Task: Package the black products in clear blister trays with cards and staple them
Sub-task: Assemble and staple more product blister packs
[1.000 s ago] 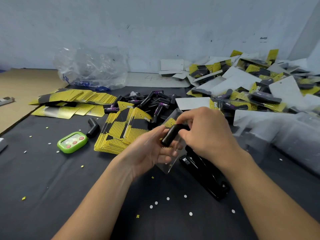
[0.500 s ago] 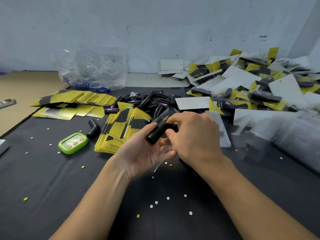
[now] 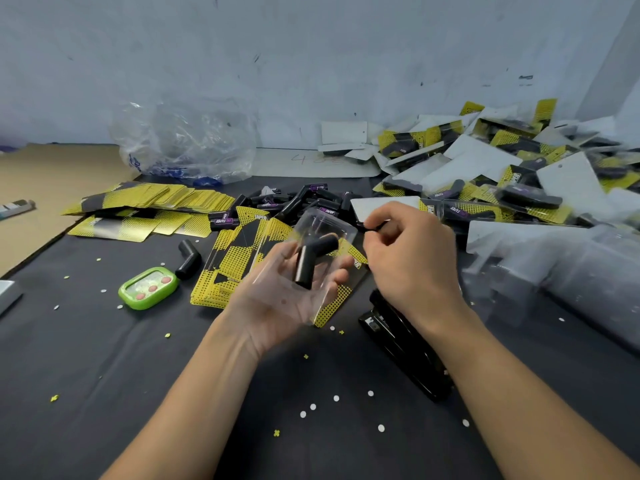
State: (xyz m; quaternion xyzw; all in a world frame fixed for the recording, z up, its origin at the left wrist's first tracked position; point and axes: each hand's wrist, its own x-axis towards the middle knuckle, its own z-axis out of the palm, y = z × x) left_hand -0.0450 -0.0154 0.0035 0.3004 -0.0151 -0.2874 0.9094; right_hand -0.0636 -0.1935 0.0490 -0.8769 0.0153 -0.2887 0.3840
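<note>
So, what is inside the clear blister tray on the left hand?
One black angled product lies in the clear blister tray; the left hand shows through beneath. The product's underside is covered.

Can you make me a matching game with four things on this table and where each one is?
Things:
1. bent black tube-shaped product
2. green plastic counter with pink buttons
3. long black stapler
4. crumpled clear plastic bag

Places:
A. against the back wall
B. in the clear blister tray on the left hand
C. under the wrist of the right hand
D. left of the stack of yellow-and-black cards

Pairs: 1-B, 2-D, 3-C, 4-A
</note>
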